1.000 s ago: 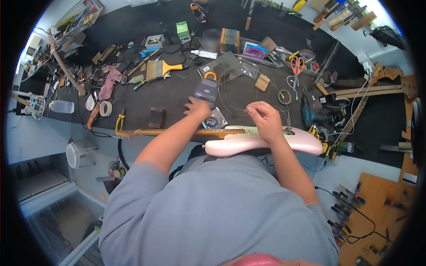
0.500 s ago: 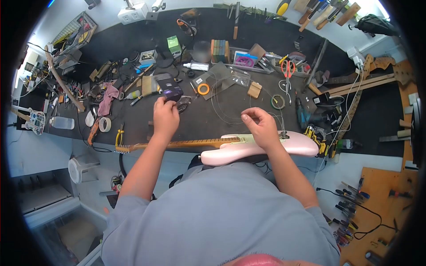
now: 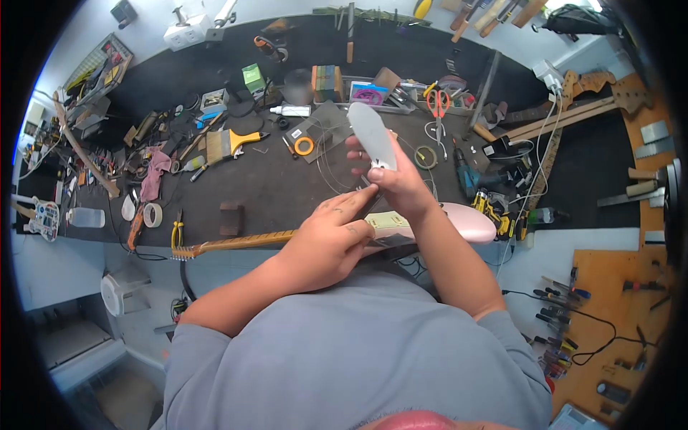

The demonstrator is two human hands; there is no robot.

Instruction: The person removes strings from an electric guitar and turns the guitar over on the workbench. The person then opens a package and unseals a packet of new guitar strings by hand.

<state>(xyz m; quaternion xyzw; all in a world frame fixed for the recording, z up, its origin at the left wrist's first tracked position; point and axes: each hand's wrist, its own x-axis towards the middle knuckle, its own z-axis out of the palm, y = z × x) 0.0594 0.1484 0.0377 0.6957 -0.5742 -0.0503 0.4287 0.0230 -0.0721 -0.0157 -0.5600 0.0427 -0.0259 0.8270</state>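
My right hand (image 3: 405,183) grips a pale grey, flat, rounded packet (image 3: 371,132), tilted upright above the guitar, with the thumb on its lower end. My left hand (image 3: 337,229) reaches across to that lower end. Its fingers are pressed together, their tips close to my right thumb; what they pinch, if anything, is hidden. Below both hands a pale pink electric guitar (image 3: 469,222) lies along the bench's front edge, its neck (image 3: 251,240) pointing left. My left hand covers part of the body. Thin coiled strings (image 3: 326,161) lie behind my hands.
A dark block (image 3: 231,217) sits behind the neck. Around it on the bench are a wide brush (image 3: 228,145), a yellow tape roll (image 3: 304,146), orange scissors (image 3: 438,106), a teal drill (image 3: 469,172) and yellow-handled pliers (image 3: 177,233). Hand tools (image 3: 555,322) stand at right.
The dark purple packet near my left hand has left its place by the brush. My left hand has moved right to meet my right hand, which now holds a pale packet raised up.
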